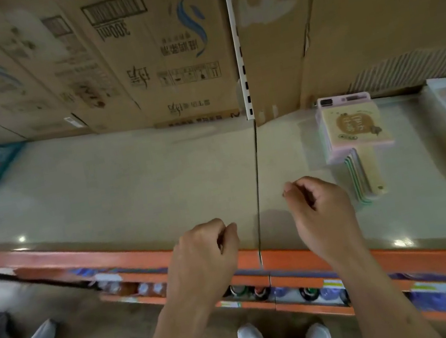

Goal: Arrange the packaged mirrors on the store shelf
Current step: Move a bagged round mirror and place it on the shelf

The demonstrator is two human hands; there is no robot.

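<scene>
Mirrors (pixel 355 133) sit stacked beyond the right hand (pixel 322 211), left hand (pixel 203 256) farther off, fingers (pixel 301 190) curled, empty.

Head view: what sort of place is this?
Probably a shop aisle: a long orange-edged shelf, cardboard cartons stacked at its back, a pile of packaged mirrors, and labelled goods below.

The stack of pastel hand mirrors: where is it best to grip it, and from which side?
Probably by the handles, from the shelf's front edge: they point toward the person and jut clear of the square heads, near the right hand.
</scene>
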